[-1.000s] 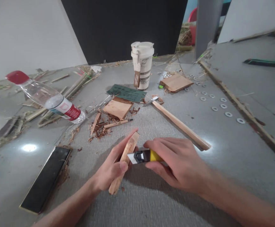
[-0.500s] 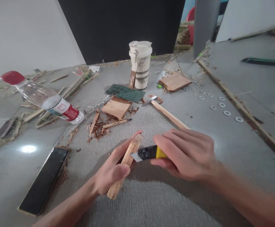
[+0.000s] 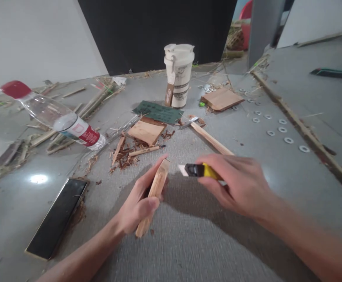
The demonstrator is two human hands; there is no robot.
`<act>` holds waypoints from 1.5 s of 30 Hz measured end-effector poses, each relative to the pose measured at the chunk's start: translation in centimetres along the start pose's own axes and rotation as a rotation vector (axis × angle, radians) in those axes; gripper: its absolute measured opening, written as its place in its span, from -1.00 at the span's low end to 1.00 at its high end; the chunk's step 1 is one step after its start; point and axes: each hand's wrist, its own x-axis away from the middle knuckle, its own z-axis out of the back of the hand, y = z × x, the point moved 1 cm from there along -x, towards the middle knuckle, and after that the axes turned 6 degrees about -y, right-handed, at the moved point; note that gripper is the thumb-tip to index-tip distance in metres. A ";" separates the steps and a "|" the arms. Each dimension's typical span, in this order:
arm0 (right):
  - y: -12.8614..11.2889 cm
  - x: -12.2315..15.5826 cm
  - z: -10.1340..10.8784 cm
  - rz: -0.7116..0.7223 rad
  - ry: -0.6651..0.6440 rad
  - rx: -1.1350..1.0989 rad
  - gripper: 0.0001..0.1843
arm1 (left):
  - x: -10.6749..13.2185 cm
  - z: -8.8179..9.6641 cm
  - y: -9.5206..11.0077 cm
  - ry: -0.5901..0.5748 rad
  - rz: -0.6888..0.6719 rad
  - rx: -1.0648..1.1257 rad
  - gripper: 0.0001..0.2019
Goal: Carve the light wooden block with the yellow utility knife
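My left hand (image 3: 140, 203) is wrapped round a short pale wooden stick (image 3: 154, 192), holding it slanted with its top end pointing away from me. My right hand (image 3: 238, 184) grips a yellow and black utility knife (image 3: 198, 170), its blade tip pointing left and a little clear of the stick's top end. Both hands hover just above the grey felt mat (image 3: 188, 243).
A black phone (image 3: 56, 217) lies at the left. Wood shavings (image 3: 126, 154), a pencil (image 3: 145, 150), a flat wood piece (image 3: 145, 131) and green sandpaper (image 3: 157, 112) lie ahead. A plastic bottle (image 3: 56, 117), a lidded cup (image 3: 179, 74), a long wood strip (image 3: 212, 141) and several washers (image 3: 279, 129) lie further off.
My right hand has lifted the knife up and away from the stick's side; the blade now sits apart from the wood. My left hand keeps the stick in much the same place.
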 end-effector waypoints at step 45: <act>3.2 0.3 0.7 -0.266 0.201 0.114 -0.73 | 1.3 -3.9 -1.2 -0.218 0.172 0.717 0.02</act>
